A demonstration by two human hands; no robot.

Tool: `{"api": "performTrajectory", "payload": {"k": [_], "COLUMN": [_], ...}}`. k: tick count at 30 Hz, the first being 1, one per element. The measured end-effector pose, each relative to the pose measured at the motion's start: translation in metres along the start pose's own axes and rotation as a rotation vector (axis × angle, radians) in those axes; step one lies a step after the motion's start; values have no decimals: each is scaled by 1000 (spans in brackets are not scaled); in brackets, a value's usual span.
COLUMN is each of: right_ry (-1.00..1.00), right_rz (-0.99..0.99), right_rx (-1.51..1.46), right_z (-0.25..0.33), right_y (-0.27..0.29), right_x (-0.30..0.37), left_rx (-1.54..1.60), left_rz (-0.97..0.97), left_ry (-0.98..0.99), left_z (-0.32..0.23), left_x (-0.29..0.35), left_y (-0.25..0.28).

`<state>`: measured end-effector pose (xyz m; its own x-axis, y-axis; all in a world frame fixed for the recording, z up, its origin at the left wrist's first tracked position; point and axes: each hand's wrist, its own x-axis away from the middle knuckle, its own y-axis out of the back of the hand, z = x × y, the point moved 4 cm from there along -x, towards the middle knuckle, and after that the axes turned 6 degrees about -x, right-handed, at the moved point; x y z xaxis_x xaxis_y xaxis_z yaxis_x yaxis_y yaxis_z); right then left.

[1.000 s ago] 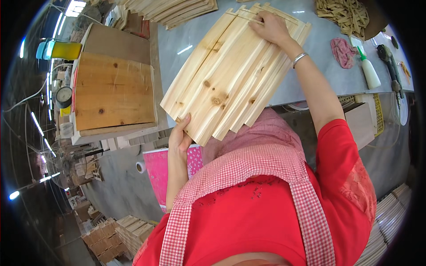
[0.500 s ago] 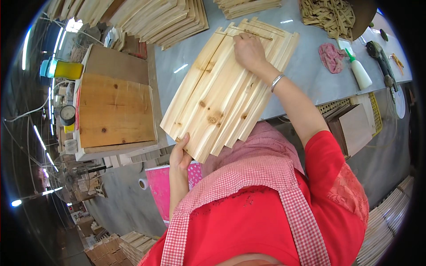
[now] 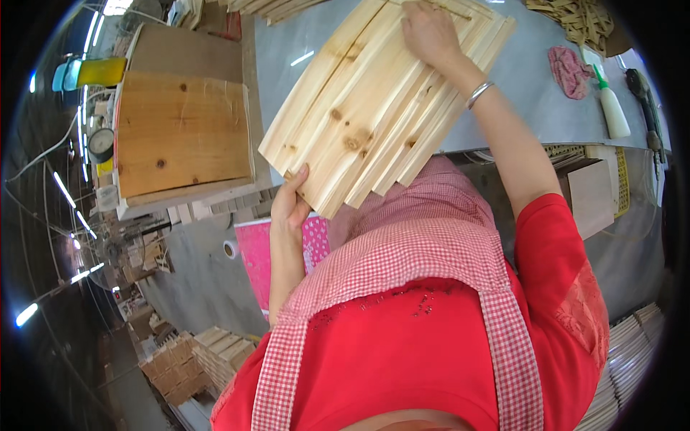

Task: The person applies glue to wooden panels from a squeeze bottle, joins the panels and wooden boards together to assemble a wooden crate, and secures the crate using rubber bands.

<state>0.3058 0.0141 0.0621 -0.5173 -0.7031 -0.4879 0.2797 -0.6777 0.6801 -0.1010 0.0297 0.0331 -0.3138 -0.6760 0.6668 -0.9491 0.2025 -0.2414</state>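
A staggered stack of pale, knotty wooden boards lies tilted across the table's near edge, its near end over my lap. My left hand is closed on the near left corner, thumb on top and fingers underneath. At the far end my right hand is closed in a pinch against the top board. A thin tan band runs across the boards beside its fingertips; the fingers partly hide it. The stack's far edge is cut off by the picture's upper rim.
On the grey table at right are a pink cloth, a white bottle with green nozzle, a dark tool and a heap of tan bands. A wooden box stands at left. More boards lie at the back.
The view has tipped lower, so the table and stack sit higher in the picture. Both hands keep their places on the boards, the right still pinching at the far end.
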Motion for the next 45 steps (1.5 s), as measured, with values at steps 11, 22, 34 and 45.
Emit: {"api": "performTrajectory", "payload": {"k": [11,22,34,45], "right_ry": [-11,-110,26,40], "right_rz": [-17,218,-24,-133], "right_rx": [-3,-63,-16,-84], "right_z": [6,0,2,-1], "right_y": [5,-7,-7,3], "right_x": [6,-6,4,5], "left_rx": [-46,-8,-33,-1316], "left_rz": [-5,-39,-27,-596], "left_ry": [-59,-39,-58,-667], "left_z": [-3,0,-1,-43], "left_x": [5,7,8,29], "left_y": [-1,-6,1,-27]}}
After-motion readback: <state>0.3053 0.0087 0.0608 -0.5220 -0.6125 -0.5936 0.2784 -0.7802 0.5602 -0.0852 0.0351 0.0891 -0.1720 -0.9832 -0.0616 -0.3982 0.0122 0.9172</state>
